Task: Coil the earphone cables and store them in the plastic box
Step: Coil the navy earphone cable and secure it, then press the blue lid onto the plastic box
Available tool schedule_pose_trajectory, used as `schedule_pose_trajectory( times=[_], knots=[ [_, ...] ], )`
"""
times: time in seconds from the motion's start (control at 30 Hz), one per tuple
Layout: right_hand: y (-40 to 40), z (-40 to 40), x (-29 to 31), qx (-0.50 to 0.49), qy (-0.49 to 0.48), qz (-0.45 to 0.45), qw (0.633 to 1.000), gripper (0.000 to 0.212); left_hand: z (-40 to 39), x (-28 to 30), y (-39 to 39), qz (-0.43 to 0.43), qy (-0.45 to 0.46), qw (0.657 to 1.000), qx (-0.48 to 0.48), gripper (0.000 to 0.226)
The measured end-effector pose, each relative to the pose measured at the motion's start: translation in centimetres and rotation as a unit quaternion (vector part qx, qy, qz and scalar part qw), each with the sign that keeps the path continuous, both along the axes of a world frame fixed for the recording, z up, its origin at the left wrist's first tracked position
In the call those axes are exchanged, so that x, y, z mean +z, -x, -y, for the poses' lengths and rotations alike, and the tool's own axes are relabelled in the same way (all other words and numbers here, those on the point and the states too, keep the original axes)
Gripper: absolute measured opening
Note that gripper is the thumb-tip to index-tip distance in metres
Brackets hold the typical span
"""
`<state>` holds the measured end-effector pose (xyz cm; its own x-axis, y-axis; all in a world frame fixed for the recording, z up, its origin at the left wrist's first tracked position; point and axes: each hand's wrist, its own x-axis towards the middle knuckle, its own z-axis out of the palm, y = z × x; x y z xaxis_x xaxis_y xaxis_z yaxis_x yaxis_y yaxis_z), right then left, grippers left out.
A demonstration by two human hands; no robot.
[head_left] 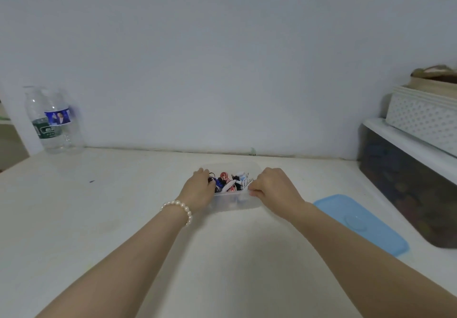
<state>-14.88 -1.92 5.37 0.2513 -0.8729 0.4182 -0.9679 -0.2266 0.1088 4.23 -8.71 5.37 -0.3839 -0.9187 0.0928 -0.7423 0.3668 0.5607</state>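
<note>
A person's two bare forearms reach forward over a white table [99,218] toward a small clear plastic box [232,201] that sits near the middle of the table, a little short of the pale wall. The box is open at the top and holds a jumble of coiled earphone cables [231,181] in black, blue, red-and-white and white. The left hand [197,191], with a pearl bracelet [181,208] on its wrist, is at the box's left end, its fingers bent down over the rim and touching the black cable there; whether they actually pinch it cannot be told, since the fingertips are hidden. The right hand [274,189] is at the box's right end, its fingers curled tight and pinching at the near right rim, just where a white cable lies; whether they hold the rim, the cable or both is unclear. To the right of the box, apart from it, a light blue lid [358,221] lies flat on the table. Further right stands a dark storage bin [408,194] with a white top, and a white perforated basket [422,119] rests on it. At the far left, against the wall, stand two clear plastic water bottles [53,122].
</note>
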Motion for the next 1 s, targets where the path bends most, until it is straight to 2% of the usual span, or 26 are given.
schedule_pose_trajectory(
  times=[0.07, 0.17, 0.27, 0.33, 0.47, 0.53, 0.7, 0.83, 0.93, 1.0],
  knots=[
    [0.6, -2.0, -0.6, 0.017, 0.031, 0.000, 0.999, 0.031, -0.8, -0.1, 0.6, 0.005, 0.004, 0.999, -0.033, 0.015],
    [2.5, -5.5, -1.6, -0.002, 0.108, 0.093, 0.990, 0.016, -2.3, -0.2, 1.8, 0.002, 0.012, 0.997, -0.074, 0.007],
    [5.7, -9.2, -2.8, -0.106, 0.179, 0.169, 0.963, 0.013, -4.2, -0.3, 3.1, -0.018, 0.015, 0.996, -0.087, 0.013],
    [7.6, -11.3, -3.7, -0.203, 0.156, 0.181, 0.950, 0.014, -5.1, -0.3, 3.7, -0.023, 0.017, 0.996, -0.085, 0.017],
    [8.6, -13.8, -4.8, -0.320, 0.019, 0.111, 0.941, 0.026, -6.1, -0.2, 4.2, 0.005, 0.019, 0.996, -0.091, 0.021],
    [8.3, -14.3, -5.0, -0.348, -0.024, 0.081, 0.934, 0.032, -6.5, -0.3, 4.3, 0.000, 0.013, 0.996, -0.094, 0.020],
    [8.5, -14.5, -5.8, -0.379, -0.013, 0.087, 0.921, 0.028, -6.6, -1.0, 3.9, 0.001, -0.007, 0.995, -0.099, 0.039],
    [8.6, -14.4, -6.2, -0.368, 0.012, 0.100, 0.924, 0.019, -7.2, -1.0, 3.8, -0.011, -0.027, 0.995, -0.095, 0.030],
    [8.6, -14.3, -6.3, -0.360, 0.033, 0.055, 0.931, 0.027, -7.6, -0.7, 3.7, -0.018, -0.033, 0.995, -0.096, 0.025],
    [8.9, -14.1, -6.3, -0.356, 0.036, 0.036, 0.933, 0.033, -7.8, -0.6, 3.7, -0.014, -0.044, 0.994, -0.103, 0.036]
  ],
)
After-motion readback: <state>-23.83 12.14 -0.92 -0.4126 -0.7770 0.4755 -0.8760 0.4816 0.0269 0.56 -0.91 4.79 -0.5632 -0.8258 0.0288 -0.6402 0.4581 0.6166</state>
